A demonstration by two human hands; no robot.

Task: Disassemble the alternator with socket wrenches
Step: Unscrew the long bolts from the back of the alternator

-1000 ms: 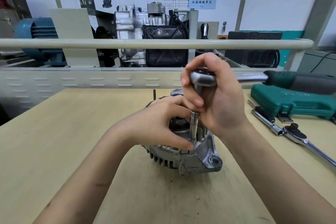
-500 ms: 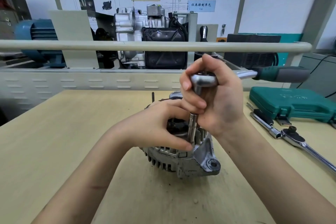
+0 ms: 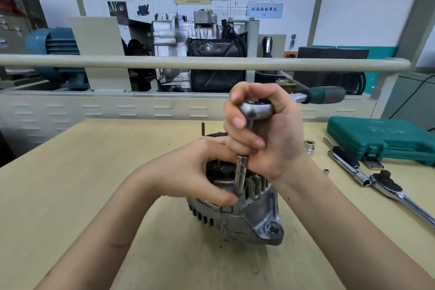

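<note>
Alternator (image 3: 237, 214), a dense cast-metal lump unlikely to flex, sits mid-desk toward the near edge as your left hand (image 3: 195, 172) grips its housing and your right hand (image 3: 263, 132) curls round the ratchet wrench (image 3: 259, 108), its deep socket (image 3: 240, 175) planted upright on top.

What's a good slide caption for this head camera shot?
Right hand grips the ratchet wrench head, its long socket standing on the alternator, steadied by the left hand.
</note>
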